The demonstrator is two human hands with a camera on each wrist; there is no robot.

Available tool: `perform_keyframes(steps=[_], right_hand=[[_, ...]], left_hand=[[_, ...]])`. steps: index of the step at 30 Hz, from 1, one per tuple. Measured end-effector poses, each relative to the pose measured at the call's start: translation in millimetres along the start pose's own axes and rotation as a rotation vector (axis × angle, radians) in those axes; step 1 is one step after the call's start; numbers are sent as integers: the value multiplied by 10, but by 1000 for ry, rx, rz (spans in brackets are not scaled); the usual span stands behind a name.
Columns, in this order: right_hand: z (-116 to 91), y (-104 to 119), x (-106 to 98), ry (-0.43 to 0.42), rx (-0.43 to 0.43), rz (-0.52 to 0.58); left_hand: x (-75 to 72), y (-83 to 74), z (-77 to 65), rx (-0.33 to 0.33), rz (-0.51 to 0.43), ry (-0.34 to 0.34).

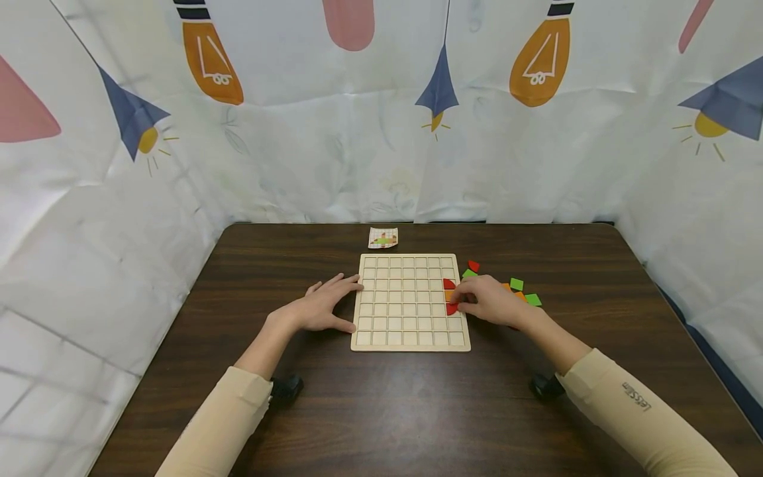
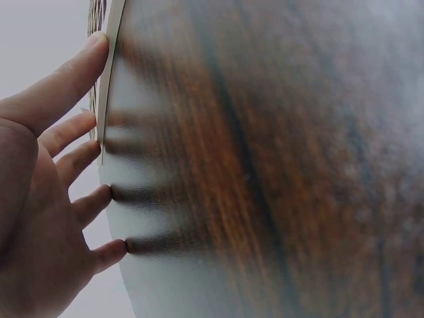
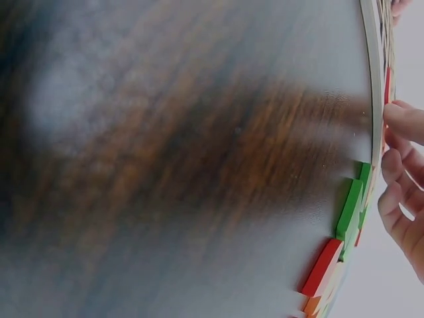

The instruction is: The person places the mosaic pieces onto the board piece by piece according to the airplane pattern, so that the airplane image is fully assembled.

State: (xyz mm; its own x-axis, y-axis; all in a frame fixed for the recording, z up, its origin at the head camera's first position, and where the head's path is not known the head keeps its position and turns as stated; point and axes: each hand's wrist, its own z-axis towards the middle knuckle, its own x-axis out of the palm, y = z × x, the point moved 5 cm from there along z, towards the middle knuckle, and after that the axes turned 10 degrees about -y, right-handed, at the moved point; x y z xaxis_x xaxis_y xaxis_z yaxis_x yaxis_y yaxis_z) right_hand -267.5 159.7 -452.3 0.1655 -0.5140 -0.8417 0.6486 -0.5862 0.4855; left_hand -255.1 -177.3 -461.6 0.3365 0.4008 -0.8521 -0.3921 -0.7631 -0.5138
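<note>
A pale wooden grid board lies on the table. My left hand is spread at its left edge, thumb and fingertips at the rim; in the left wrist view the thumb touches the board's side. At the right edge, my right hand pinches a red rounded piece low in the right column, thumb and forefinger at it. Just above sit an orange square, partly hidden by the fingers, and another red rounded piece. The right wrist view has the right thumb against red at the board's edge.
Loose green, orange and red pieces lie right of the board, some behind the right hand. Beyond the board is a small pattern card. The dark wooden table is bordered by white printed curtains.
</note>
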Motion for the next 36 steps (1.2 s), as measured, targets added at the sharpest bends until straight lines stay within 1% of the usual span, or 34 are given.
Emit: perform_keyframes(steps=[9,13,23,26,31,36], right_hand=[[-33,-79,-50,-46,47,18],[-47,-143,-79,-50,69,14],[-88,-319,-153,-65,168,29],[-94,-360,-172,-71,169,22],[-84,-403,-194,-57,157,13],[-59,-435,-194,-38,178,14]], left_hand=[[9,10,2,2,2,-5],[16,17,6,-1,6,-4],[6,13,11,-12,17,-4],[6,11,11,-10,18,-2],[2,2,9,-14,16,-1],[5,1,4,-11,15,-1]])
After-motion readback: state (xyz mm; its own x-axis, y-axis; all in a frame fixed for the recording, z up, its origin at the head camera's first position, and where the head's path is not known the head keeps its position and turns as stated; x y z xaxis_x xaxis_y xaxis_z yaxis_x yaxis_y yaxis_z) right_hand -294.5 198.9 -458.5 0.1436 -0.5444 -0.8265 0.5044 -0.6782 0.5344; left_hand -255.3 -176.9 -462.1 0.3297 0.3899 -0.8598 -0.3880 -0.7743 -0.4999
